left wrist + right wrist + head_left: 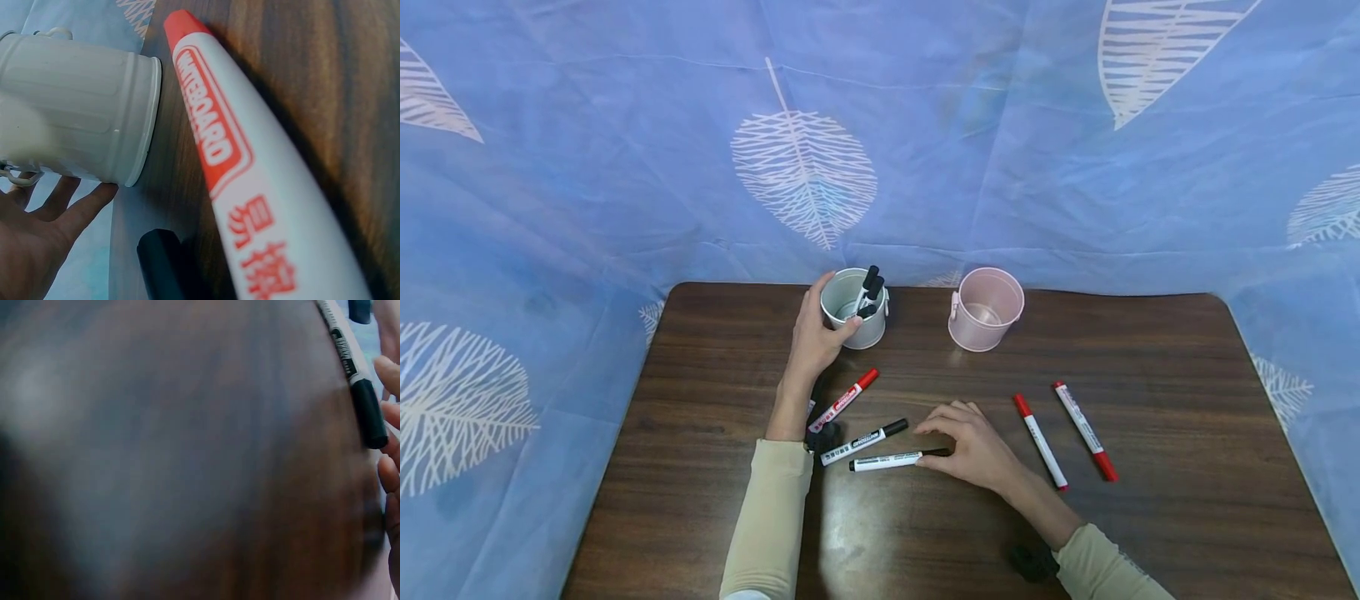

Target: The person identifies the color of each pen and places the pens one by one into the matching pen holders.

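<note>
Staged recording corner, not a lived-in room: dark wood-grain table [1150,533] closed in on three sides by a hung blue cloth [625,167] printed with white leaves. Desk goods only: whiteboard markers [1082,429], white cup [854,318], pink cup [986,308].

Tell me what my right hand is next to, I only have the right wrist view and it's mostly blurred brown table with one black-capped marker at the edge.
Observer: Your right hand sits at the cap end of the black marker nearest you, fingertips at its cap; whether they pinch it is unclear.
Operator: Any other markers close by?
Observer: A second black marker lies just beyond it, and two red markers lie to the right of your hand.
Operator: Where's my left hand?
Observer: Your left hand grips the white bucket, which already holds black markers.
Operator: Is there another container?
Observer: Yes, a pink bucket stands to its right, with no markers showing in it.
</note>
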Tool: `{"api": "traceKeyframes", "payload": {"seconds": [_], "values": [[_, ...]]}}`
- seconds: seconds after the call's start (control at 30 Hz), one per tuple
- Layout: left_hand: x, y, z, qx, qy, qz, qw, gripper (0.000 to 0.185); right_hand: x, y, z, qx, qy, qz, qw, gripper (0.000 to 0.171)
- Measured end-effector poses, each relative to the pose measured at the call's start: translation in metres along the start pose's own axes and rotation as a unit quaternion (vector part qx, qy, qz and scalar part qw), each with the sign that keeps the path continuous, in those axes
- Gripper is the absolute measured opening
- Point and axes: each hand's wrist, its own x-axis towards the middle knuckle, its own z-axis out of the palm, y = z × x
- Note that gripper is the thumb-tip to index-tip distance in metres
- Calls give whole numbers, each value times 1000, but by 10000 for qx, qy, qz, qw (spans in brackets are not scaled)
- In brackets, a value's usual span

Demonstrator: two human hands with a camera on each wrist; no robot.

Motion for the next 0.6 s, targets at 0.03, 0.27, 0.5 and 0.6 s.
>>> {"api": "traceKeyframes", "payload": {"seconds": [0.03,0.27,0.5,0.6], "values": [[0,0,0,-4,7,-1,10000,84,-1,1,1,-56,-5,-78,10000,39],[0,-1,1,-48,24,37,10000,84,-3,5,8,-212,36,-319,9993,32],[0,-2,1,-26,39,62,10000,84,-5,7,9,-81,35,-296,9995,23],[0,-1,1,-24,58,72,10000,84,-5,7,8,-62,54,-289,9995,21]]}}
